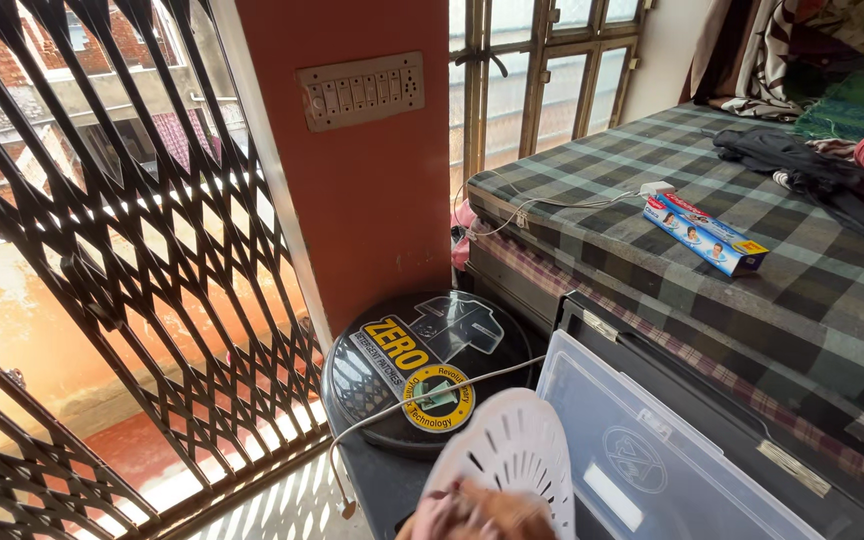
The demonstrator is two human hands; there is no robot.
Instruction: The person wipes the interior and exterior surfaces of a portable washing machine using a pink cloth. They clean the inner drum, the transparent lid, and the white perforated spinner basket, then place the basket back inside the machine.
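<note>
- Where the view ends at the bottom edge, one hand (477, 512) shows only as fingertips gripping the lower rim of a white slotted plastic lid (512, 460); which hand it is cannot be told.
- Rising just above those fingers, the lid tilts upward.
- Beyond it lies a round black appliance (422, 365), with a white cord (422, 395) crossing between.
- Right of the hand sits a clear plastic box (652, 465).

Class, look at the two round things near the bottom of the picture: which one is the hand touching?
The white slotted disc: a hand rests on its lower edge. The black round appliance behind it lies untouched.
</note>
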